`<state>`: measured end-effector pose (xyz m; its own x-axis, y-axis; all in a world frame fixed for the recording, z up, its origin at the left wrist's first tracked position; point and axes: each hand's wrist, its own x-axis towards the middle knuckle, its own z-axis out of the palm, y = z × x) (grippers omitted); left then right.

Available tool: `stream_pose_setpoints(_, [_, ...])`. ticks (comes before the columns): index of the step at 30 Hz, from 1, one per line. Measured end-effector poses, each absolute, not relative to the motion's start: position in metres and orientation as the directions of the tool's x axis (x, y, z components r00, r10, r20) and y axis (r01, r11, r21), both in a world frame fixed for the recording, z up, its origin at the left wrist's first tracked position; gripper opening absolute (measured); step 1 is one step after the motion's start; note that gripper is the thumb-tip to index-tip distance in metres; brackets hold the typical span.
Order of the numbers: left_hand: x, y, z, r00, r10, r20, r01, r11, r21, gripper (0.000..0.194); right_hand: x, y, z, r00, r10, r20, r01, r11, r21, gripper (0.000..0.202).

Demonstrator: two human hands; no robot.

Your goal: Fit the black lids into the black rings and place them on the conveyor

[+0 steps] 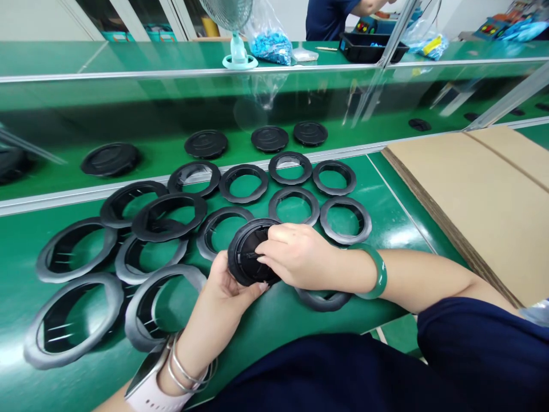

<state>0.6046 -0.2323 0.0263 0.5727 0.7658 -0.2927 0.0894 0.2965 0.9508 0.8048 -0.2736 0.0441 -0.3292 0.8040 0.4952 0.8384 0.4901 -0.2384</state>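
Note:
A round black part (246, 254) with a ring-shaped rim is held up over the green table (274, 326). Around its lower left edge my left hand (227, 294) is wrapped, thumb along the bottom. My right hand (291, 252) has its fingers bent together on the part's inner face; whether they pinch a small piece there is hidden. Several black rings (345, 220) lie on the table behind and to the left, some overlapping, such as the large ring (109, 297) at the left. Another black ring (323, 300) lies partly under my right forearm.
Behind the rings, a green conveyor belt (158, 163) carries black discs (206, 143). Stacked cardboard (476, 171) lies at the right. A shelf (150, 57) above holds a fan (237, 51), bagged blue pieces (272, 47) and a black tray (360, 50). A person (326, 20) stands beyond.

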Motion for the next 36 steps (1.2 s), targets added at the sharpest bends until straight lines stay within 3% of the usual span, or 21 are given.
stream_pose_setpoints(13, [0.607, -0.232, 0.030, 0.539, 0.793, -0.283, 0.049, 0.306, 0.951, 0.065, 0.804, -0.276, 0.054, -0.379, 0.822, 0.425, 0.835, 0.502, -0.226, 0.017])
stream_pose_setpoints(21, [0.604, -0.232, 0.031, 0.538, 0.800, -0.267, 0.061, 0.279, 0.958, 0.063, 0.802, -0.276, 0.053, -0.359, 0.816, 0.454, 0.836, 0.497, -0.232, 0.020])
stream_pose_setpoints(30, [0.603, -0.239, 0.029, 0.511, 0.835, -0.206, 0.158, 0.144, 0.977, 0.060, 0.788, -0.280, 0.044, -0.312, 0.787, 0.532, 0.911, 0.407, -0.069, 0.034])
stream_pose_setpoints(33, [0.602, -0.239, 0.026, 0.505, 0.837, -0.208, 0.160, 0.146, 0.976, 0.061, 0.788, -0.276, 0.042, -0.303, 0.784, 0.541, 0.914, 0.400, -0.067, 0.032])
stream_pose_setpoints(36, [0.605, -0.236, 0.025, 0.489, 0.845, -0.216, 0.060, 0.215, 0.975, 0.065, 0.794, -0.273, 0.047, -0.315, 0.715, 0.624, 0.862, 0.491, -0.127, 0.027])
